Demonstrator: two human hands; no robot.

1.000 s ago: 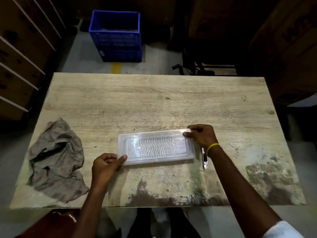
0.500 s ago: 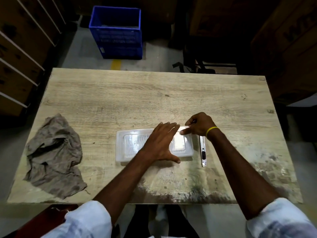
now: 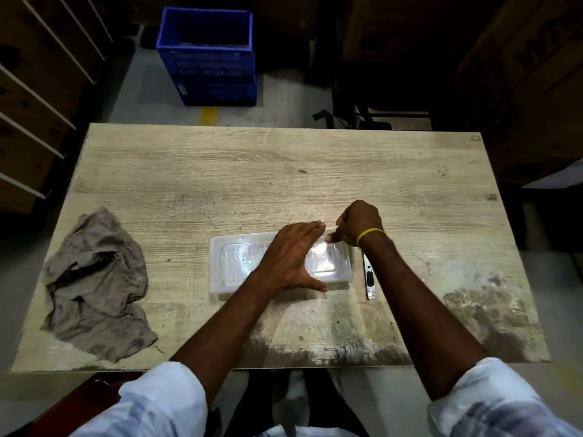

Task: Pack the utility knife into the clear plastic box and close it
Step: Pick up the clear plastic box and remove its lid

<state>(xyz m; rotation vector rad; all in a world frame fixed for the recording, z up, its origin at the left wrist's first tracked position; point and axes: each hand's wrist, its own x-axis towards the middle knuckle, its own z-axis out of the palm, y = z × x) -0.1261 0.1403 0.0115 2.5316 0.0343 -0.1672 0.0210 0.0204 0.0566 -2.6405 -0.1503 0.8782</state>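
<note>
A clear plastic box (image 3: 235, 264) lies flat on a wooden table (image 3: 252, 171). The left hand (image 3: 291, 257) rests spread across its lid, fingers extended, thumb at the near edge. The right hand (image 3: 358, 227) pinches the box's far right corner, fingers curled. The utility knife (image 3: 369, 280) lies on the table just right of the box, beneath the right wrist.
</note>
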